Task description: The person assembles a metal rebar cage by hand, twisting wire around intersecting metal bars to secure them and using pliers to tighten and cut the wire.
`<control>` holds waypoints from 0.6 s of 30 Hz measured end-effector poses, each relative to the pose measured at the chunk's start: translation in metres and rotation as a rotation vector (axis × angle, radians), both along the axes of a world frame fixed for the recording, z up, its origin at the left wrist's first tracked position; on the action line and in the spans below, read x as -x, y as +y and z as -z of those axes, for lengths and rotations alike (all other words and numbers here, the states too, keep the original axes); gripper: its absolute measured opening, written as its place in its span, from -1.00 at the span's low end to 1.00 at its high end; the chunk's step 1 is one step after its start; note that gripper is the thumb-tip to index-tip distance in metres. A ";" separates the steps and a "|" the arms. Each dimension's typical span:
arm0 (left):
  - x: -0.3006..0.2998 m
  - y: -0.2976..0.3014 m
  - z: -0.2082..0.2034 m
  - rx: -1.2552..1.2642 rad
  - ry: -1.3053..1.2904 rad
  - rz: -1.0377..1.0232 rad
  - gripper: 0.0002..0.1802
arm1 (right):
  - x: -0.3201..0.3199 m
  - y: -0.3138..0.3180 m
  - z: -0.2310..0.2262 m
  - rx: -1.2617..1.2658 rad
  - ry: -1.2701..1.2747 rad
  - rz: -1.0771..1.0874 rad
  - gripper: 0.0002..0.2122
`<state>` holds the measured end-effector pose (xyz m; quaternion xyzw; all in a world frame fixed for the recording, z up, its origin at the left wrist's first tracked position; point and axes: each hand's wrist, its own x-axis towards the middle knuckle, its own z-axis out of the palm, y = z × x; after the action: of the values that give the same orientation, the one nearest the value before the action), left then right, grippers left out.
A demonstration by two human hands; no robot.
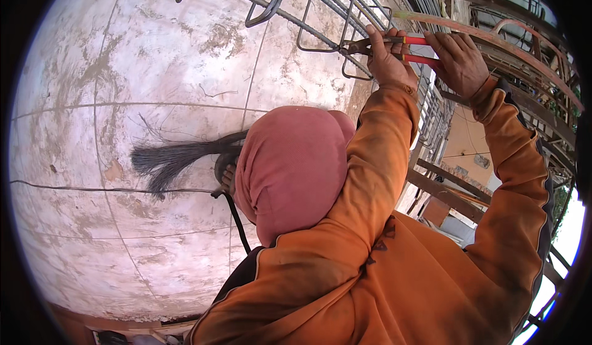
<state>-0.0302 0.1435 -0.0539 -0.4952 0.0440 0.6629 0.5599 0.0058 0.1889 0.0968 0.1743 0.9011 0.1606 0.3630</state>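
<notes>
Head view shows the left hand [387, 58] and right hand [457, 61] each closed around a red handle of the pliers [382, 46], whose jaws bite at a crossing of the rebar cage [320, 12]. Judged step: tightening a wire tie. Next move calls for a steady twist without slipping. Bundled tie wire [176, 159] lies on the concrete floor [123, 98].
</notes>
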 end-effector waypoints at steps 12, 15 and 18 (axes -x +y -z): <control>0.010 0.003 -0.002 0.012 -0.152 0.199 -0.49 | 0.014 -0.001 -0.004 0.197 -0.035 0.298 -0.42; 0.009 0.005 -0.003 -0.012 -0.130 0.191 -0.38 | -0.006 -0.006 0.003 -0.002 0.012 -0.061 -0.31; -0.003 0.000 0.001 0.017 -0.099 0.113 -0.22 | -0.009 -0.003 0.006 0.016 0.079 -0.062 -0.43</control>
<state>-0.0268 0.1437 -0.0548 -0.5286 0.0497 0.6046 0.5938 0.0145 0.1863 0.0907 0.1496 0.9209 0.1576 0.3235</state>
